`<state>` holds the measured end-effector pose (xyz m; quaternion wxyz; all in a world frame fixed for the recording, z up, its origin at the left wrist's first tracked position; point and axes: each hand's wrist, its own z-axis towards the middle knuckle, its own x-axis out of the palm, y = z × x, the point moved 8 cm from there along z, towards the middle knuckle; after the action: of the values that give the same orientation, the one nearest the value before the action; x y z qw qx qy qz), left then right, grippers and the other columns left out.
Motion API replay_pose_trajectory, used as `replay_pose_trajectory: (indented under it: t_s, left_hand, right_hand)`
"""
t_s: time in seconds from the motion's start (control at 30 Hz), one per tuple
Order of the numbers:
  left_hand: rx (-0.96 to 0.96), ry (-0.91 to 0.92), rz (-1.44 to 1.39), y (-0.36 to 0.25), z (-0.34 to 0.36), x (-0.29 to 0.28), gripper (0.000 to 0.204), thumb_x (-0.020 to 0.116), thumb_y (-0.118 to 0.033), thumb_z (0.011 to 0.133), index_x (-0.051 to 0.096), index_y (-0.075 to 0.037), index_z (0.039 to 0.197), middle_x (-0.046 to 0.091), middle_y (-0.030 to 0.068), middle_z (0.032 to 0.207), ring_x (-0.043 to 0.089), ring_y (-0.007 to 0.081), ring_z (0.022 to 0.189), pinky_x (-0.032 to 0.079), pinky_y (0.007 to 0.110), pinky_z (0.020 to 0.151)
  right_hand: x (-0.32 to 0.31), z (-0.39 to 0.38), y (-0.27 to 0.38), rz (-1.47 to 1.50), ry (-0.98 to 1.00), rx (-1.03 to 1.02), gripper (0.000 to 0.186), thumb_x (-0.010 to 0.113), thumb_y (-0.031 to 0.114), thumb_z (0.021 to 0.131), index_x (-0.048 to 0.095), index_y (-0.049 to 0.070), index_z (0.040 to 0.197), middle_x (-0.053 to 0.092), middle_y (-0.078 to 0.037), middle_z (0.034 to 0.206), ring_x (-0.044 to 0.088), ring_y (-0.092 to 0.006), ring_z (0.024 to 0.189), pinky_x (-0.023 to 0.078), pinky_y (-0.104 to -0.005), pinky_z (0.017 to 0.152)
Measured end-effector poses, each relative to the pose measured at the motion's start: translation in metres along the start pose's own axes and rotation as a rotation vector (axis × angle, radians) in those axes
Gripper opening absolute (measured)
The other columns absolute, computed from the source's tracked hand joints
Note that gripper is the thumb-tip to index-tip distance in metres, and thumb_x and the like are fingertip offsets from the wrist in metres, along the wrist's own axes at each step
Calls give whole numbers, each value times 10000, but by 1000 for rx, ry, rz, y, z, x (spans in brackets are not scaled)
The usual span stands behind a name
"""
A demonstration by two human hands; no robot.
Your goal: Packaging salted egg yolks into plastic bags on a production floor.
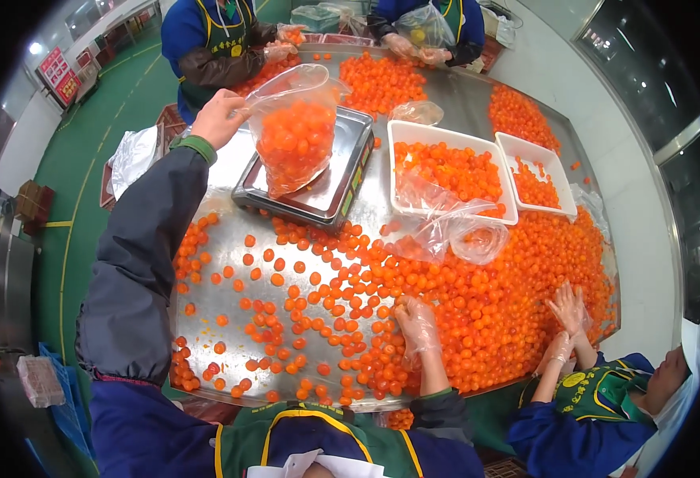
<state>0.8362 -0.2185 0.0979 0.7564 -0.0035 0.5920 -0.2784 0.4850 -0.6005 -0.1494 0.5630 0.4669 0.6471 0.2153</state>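
Observation:
Stretched out to the far left, my left hand (221,118) pinches the rim of a clear plastic bag (298,139). The bag is partly filled with small, round orange balls and stands on the steel pan of a weighing scale (358,131). My right hand (418,325), in a thin clear glove, rests among loose orange balls (477,307) on the metal table (234,315). Its fingers curl downward into the pile; what lies under them is hidden.
A large white tray (452,141) and a smaller white tray (566,187) hold more orange balls. Crumpled plastic bags (433,237) hang over the large tray's front. A co-worker's gloved hands (569,311) touch the pile at right. Two people (221,60) work across the table.

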Motion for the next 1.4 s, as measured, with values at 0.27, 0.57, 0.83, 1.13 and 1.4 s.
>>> replay_pose_trajectory:
  t_s: [0.27, 0.57, 0.83, 1.13, 1.4]
  left_hand:
    - [236, -218, 299, -104, -23, -2, 630, 800, -386, 720, 569, -208, 1277, 272, 131, 1572, 235, 357, 1452, 281, 702, 1037]
    - [209, -268, 505, -110, -15, -10, 434, 772, -276, 774, 572, -127, 1130, 328, 73, 1554, 284, 315, 1440, 290, 673, 1038]
    - [464, -496, 469, -138, -26, -37, 464, 703, -351, 832, 573, -191, 1248, 380, 46, 1538, 349, 280, 1411, 293, 584, 1054]
    - [453, -474, 549, -109, -19, -66, 382, 696, -285, 864, 614, -168, 1218, 422, 21, 1526, 387, 281, 1400, 324, 496, 1063]
    - [537, -328, 562, -99, -16, -79, 339, 696, -267, 873, 644, -134, 1180, 446, 60, 1511, 414, 325, 1381, 336, 452, 1090]
  right_hand:
    - [7, 7, -26, -30, -42, -71, 167, 594, 131, 855, 667, -9, 911, 632, -194, 764, 645, -298, 718, 496, -394, 659]
    - [15, 5, -36, -9, 72, -17, 142, 606, 54, 887, 662, -9, 1001, 593, -27, 828, 562, -105, 746, 469, -276, 660]
    - [-4, -7, -14, -70, -74, -70, 148, 570, 153, 854, 629, 28, 802, 598, -176, 718, 618, -328, 693, 473, -426, 640]
    - [21, 8, -23, -468, -163, -124, 167, 531, 163, 878, 625, 33, 830, 659, -198, 838, 655, -380, 783, 510, -502, 672]
    - [33, 7, -32, -439, -176, 2, 147, 600, 179, 852, 604, 38, 893, 652, -195, 845, 659, -393, 807, 526, -494, 702]
